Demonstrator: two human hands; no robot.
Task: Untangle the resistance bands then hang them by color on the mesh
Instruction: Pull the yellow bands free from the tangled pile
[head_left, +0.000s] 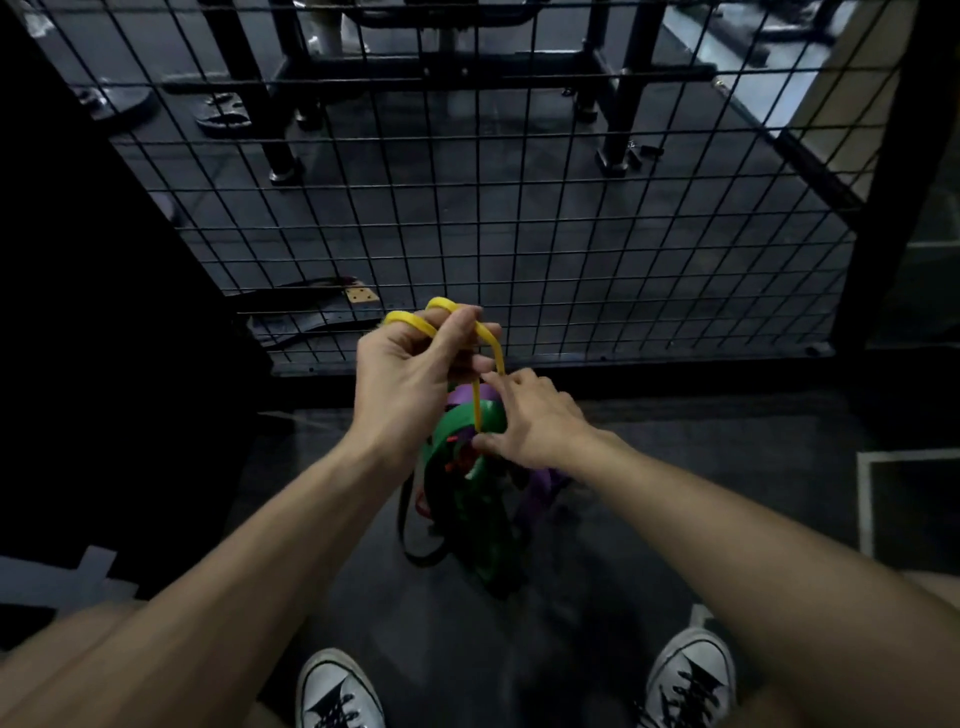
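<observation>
A tangled bundle of resistance bands hangs in front of me above the dark floor. My left hand (410, 374) is closed around loops of a thin yellow band (491, 348) that runs down into the tangle. Below it lie a wide green band (457, 431), a purple band (537, 491), a black band (415, 540) and bits of a red one (460, 457). My right hand (530, 415) pinches the tangle where the yellow band meets the green one. The black wire mesh (519, 218) stands upright just beyond my hands.
A thick black post (883, 208) frames the mesh on the right. Gym equipment legs (283, 156) and weight plates (226, 111) stand behind the mesh. A dark wall (104, 312) closes off the left. My two white sneakers (337, 691) are at the bottom.
</observation>
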